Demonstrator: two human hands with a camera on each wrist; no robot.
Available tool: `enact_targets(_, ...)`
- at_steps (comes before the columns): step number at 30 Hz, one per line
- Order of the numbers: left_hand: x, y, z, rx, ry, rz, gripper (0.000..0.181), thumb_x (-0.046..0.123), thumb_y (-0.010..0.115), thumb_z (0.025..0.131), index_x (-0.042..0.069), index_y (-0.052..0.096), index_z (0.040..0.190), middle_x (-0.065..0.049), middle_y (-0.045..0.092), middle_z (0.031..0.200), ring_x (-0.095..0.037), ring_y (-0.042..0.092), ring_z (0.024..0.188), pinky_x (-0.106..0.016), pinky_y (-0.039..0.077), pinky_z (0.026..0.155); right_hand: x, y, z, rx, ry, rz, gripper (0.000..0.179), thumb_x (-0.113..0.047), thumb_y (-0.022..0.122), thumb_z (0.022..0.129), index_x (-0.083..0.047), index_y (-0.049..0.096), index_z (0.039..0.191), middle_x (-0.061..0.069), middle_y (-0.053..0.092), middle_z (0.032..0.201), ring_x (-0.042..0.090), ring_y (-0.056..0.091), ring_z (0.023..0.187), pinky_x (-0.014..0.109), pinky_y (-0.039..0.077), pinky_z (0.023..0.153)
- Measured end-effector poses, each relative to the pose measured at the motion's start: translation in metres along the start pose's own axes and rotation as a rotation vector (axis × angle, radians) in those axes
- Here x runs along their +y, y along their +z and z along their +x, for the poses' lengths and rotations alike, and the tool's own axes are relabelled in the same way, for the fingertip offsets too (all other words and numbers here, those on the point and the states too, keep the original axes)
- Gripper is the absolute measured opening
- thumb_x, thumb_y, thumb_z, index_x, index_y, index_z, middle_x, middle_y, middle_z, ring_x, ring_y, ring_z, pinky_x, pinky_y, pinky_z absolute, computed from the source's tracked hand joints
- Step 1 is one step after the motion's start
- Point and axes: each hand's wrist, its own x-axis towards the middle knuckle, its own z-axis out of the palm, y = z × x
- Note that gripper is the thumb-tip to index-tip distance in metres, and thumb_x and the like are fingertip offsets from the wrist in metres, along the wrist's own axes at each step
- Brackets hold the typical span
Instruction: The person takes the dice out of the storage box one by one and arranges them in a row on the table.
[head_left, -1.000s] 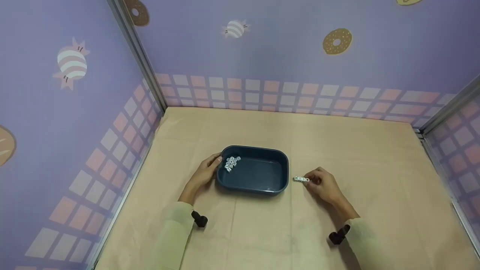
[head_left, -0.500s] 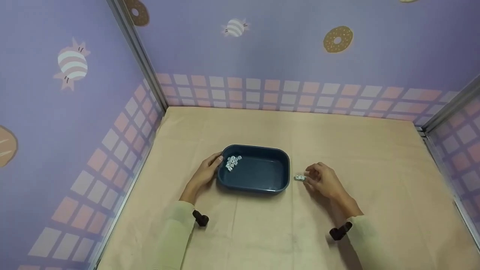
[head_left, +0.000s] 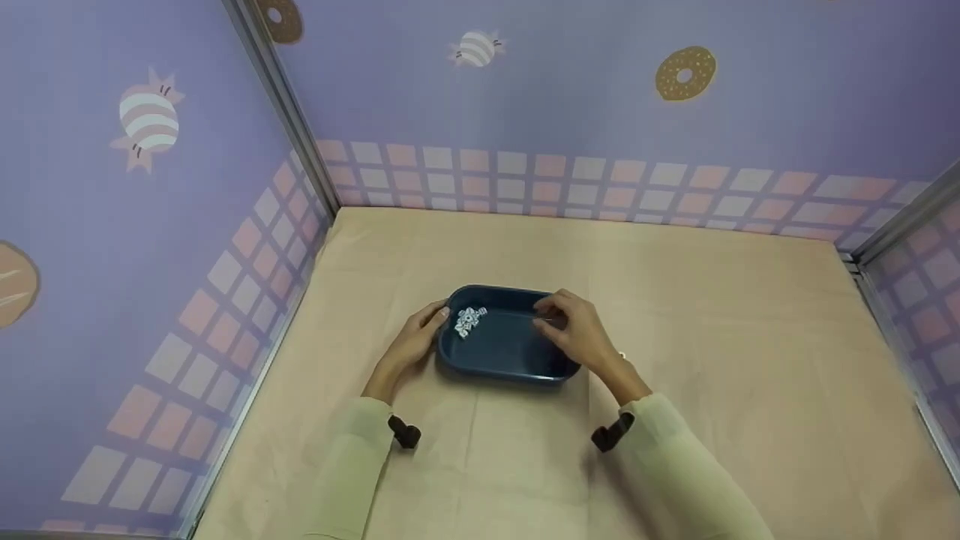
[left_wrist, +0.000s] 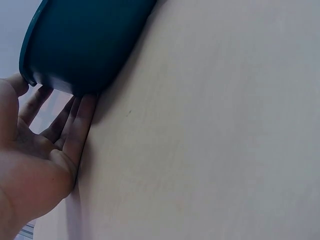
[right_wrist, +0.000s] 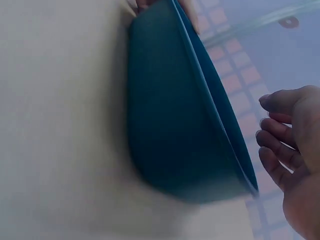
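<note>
My left hand (head_left: 411, 341) grips the left end of a dark blue rectangular tub (head_left: 517, 351), thumb over the rim and fingers against the outside. In the left wrist view, its fingers (left_wrist: 80, 120) support the tub wall from below. A cluster of small white dice (head_left: 469, 321) with dark marks lies in the tub's left end. Over the tub's right end hangs my right hand (head_left: 577, 330), fingers loosely bent, thumb and forefinger apart, nothing visible between them. From the right wrist view, the same fingers (right_wrist: 277, 135) are beside the rim. A white bit (head_left: 622, 355) shows beside the right wrist, mostly hidden.
The tub stands on a table covered with a beige cloth (head_left: 712, 315). Purple walls (head_left: 570, 90) with candy and doughnut prints enclose the back and sides. Black camera mounts (head_left: 405, 433) sit at both sleeve cuffs.
My right hand has moved left from the short row of dice on the table to above the tub. The left hand keeps its hold on the tub's left end.
</note>
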Motion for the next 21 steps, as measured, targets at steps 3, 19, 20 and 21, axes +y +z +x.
enact_targets(3, 0.0, 0.0, 0.0, -0.007, 0.0, -0.023, 0.055, 0.042, 0.052, 0.113, 0.013, 0.049, 0.159, -0.011, 0.047, 0.163, -0.03, 0.041, 0.152, -0.049, 0.034, 0.123, -0.007, 0.022, 0.014, -0.015, 0.004, 0.019, 0.024, -0.01, 0.08, 0.097, 0.001, 0.073, 0.117, 0.011, 0.07, 0.107, 0.025, 0.07, 0.098, 0.04, 0.06, 0.085)
enact_targets(19, 0.002, 0.0, 0.0, 0.003, 0.02, 0.008, 0.053, 0.043, 0.052, 0.113, 0.014, 0.053, 0.157, -0.009, 0.051, 0.16, -0.029, 0.041, 0.152, -0.05, 0.03, 0.125, -0.009, 0.093, 0.046, -0.05, 0.113, 0.059, 0.04, -0.006, 0.082, 0.093, 0.006, 0.07, 0.129, 0.017, 0.072, 0.125, 0.033, 0.069, 0.117, 0.048, 0.054, 0.102)
enact_targets(20, 0.001, 0.0, 0.0, 0.002, 0.015, 0.0, 0.053, 0.043, 0.052, 0.113, 0.015, 0.053, 0.157, -0.009, 0.05, 0.16, -0.029, 0.041, 0.151, -0.051, 0.03, 0.125, -0.007, 0.095, 0.046, -0.053, 0.114, 0.047, 0.041, -0.006, 0.082, 0.093, 0.005, 0.07, 0.13, 0.017, 0.071, 0.125, 0.032, 0.068, 0.117, 0.047, 0.054, 0.103)
enact_targets(21, 0.002, 0.0, 0.0, 0.005, 0.009, -0.003, 0.053, 0.043, 0.052, 0.112, 0.015, 0.053, 0.157, -0.009, 0.05, 0.16, -0.029, 0.042, 0.151, -0.051, 0.031, 0.124, -0.006, 0.097, 0.047, -0.055, 0.11, 0.036, 0.041, -0.007, 0.083, 0.093, 0.006, 0.069, 0.13, 0.017, 0.071, 0.126, 0.032, 0.068, 0.118, 0.047, 0.053, 0.104)
